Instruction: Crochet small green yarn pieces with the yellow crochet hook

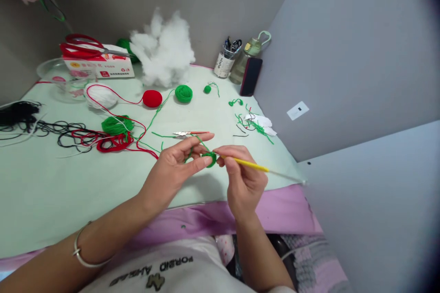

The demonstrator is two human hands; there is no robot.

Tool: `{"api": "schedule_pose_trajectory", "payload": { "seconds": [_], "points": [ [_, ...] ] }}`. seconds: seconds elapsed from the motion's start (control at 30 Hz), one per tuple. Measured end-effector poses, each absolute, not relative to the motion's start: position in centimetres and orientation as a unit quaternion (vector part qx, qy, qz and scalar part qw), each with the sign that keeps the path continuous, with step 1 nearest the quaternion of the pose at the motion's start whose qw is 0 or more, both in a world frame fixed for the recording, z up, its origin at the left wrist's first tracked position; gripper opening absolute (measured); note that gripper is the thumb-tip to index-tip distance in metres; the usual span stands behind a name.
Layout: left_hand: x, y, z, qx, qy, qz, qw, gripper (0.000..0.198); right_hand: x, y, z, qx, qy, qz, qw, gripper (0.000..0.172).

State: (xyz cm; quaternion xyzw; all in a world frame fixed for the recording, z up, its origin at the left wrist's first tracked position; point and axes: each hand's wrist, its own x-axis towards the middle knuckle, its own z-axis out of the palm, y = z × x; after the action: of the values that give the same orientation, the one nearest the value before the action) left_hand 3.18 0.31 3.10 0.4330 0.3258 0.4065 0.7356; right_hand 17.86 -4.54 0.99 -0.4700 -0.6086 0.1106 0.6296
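Observation:
My left hand (pixel 178 160) pinches a small round green crochet piece (pixel 209 159) between thumb and fingers, its index finger stretched out with green yarn running over it. In my right hand (pixel 242 174) is a crochet hook with a yellow handle (pixel 250 164), held like a pen. The hook's tip meets the green piece, and its metal far end points right. Just beyond my left fingers, small snips with orange handles (pixel 197 132) lie on the table. A green yarn ball (pixel 184 94) sits farther back, a strand trailing from it.
White stuffing (pixel 165 50), a red ball (pixel 152 98) and a white yarn ball (pixel 101 96) stand behind. Tangled black and red yarn (pixel 115 142) lies left. At the back right are a pen cup (pixel 224 64), a bottle, a phone (pixel 251 77) and yarn scraps (pixel 256 124) near the partition.

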Motion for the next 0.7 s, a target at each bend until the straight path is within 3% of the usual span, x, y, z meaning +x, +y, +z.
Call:
{"api": "schedule_pose_trajectory", "payload": {
  "seconds": [0.13, 0.23, 0.37, 0.7],
  "points": [
    [3.2, 0.9, 2.4, 0.324, 0.265, 0.349, 0.838, 0.036, 18.1, -4.6, 0.6, -0.467, -0.668, -0.033, 0.578, 0.033],
    [2.8, 1.5, 2.2, 0.295, 0.253, 0.346, 0.854, 0.024, 18.4, -4.4, 1.0, -0.471, -0.587, 0.061, 0.656, 0.022],
    [2.5, 1.5, 2.4, 0.372, 0.267, 0.358, 0.814, 0.031, 18.4, -4.0, 1.6, -0.442, -0.518, 0.232, 0.695, 0.018],
    [2.3, 1.1, 2.8, 0.447, 0.298, 0.38, 0.753, 0.034, 18.8, -4.2, 1.4, -0.435, -0.475, 0.318, 0.696, 0.02]
  ]
}}
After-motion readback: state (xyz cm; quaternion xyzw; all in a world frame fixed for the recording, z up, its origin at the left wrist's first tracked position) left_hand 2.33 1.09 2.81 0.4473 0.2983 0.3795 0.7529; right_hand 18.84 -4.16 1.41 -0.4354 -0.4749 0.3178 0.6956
